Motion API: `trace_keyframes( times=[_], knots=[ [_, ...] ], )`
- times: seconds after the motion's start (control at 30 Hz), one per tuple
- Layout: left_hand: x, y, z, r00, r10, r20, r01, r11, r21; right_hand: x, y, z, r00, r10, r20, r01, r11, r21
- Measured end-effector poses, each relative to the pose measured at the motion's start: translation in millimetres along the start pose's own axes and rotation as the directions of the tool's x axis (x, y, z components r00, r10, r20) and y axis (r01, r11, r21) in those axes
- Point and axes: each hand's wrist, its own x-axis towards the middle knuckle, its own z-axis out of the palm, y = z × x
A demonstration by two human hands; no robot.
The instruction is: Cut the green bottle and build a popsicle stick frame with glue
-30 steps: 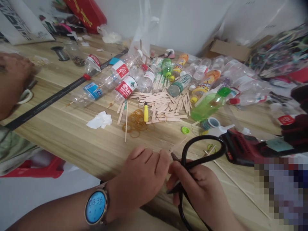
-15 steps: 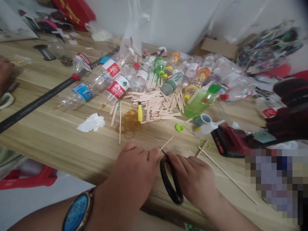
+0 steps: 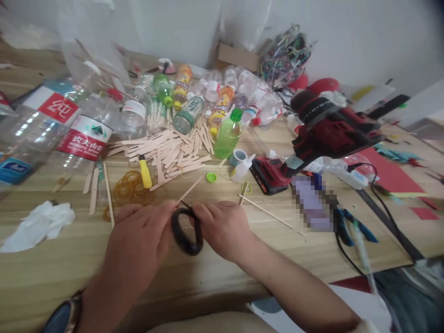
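Wooden table carries all items noted; red-and-black drill stands on it at right; clear bottle with a red-and-white label lies at left among similar bottles, contents not readable through the plastic; left hand is closed around a thin wooden stick; right hand grips black scissors; green bottle stands upright and capped, but whether its tint is liquid or plastic cannot be told; the black scissors show one loop hanging between the hands, tip at the stick, contact unclear; small squeeze bottle leans near the drill, contents indiscernible; the thin wooden stick projects obliquely from the left fist; green cap lies just beyond its end.

Against half a second earlier, the view has turned rightward; another person's hand has left the frame; both grips match; one second earlier, a scissor loop rose above the right hand.
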Motion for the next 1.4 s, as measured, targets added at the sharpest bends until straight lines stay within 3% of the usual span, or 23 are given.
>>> trace_keyframes(
  times=[0.17,0.33,0.47,0.6,0.67,0.77,0.8,0.83,0.9,0.97,1.03,1.1,1.27,1.4],
  knots=[
    [4,3,-1.9,0.998,0.059,0.0,-0.059,0.996,0.061,-1,5,-1,1.0,-0.027,0.005,0.027,1.0,0.003],
    [7,14,-7.6,0.987,0.148,-0.07,-0.134,0.977,0.166,-7,2,-6,0.997,-0.048,0.063,0.032,0.971,0.237],
    [8,17,-11.3,0.996,0.083,-0.033,-0.078,0.989,0.126,-4,11,-7,0.995,-0.049,-0.088,0.062,0.985,0.16],
    [10,17,-15.5,0.992,-0.078,0.1,0.076,0.997,0.03,3,13,-6,0.994,-0.033,-0.1,0.05,0.983,0.175],
    [11,17,-15.9,0.998,-0.038,0.058,0.032,0.994,0.101,4,7,-9,0.998,0.015,-0.054,-0.001,0.969,0.246],
    [12,16,-14.5,0.996,0.094,0.006,-0.093,0.967,0.235,3,-2,-14,0.982,0.116,0.151,-0.178,0.843,0.508],
    [13,16,-14.1,0.993,0.12,-0.001,-0.116,0.963,0.243,2,-3,-16,0.977,0.128,0.173,-0.201,0.824,0.53],
    [14,16,-13.8,0.993,0.116,0.006,-0.114,0.968,0.222,0,-2,-17,0.981,0.132,0.141,-0.186,0.845,0.501],
    [17,18,-14.5,0.998,0.062,0.029,-0.065,0.991,0.117,-3,5,-17,0.995,0.096,-0.032,-0.082,0.949,0.303],
    [21,20,-16.9,0.994,-0.015,0.107,0.015,1.0,0.005,-6,15,-15,0.976,-0.055,-0.213,0.06,0.998,0.014],
    [26,22,-20.6,0.979,-0.073,0.189,0.087,0.994,-0.068,-8,23,-13,0.926,-0.235,-0.296,0.179,0.963,-0.203],
    [29,23,-25.2,0.963,-0.105,0.247,0.14,0.982,-0.128,-7,26,-13,0.878,-0.371,-0.302,0.256,0.897,-0.359],
    [29,21,-37.4,0.911,-0.179,0.37,0.278,0.932,-0.232,0,22,-15,0.862,-0.435,-0.259,0.308,0.857,-0.414],
    [26,18,-44.2,0.867,-0.218,0.449,0.366,0.889,-0.275,3,20,-13,0.788,-0.539,-0.297,0.351,0.79,-0.502]
  ],
)
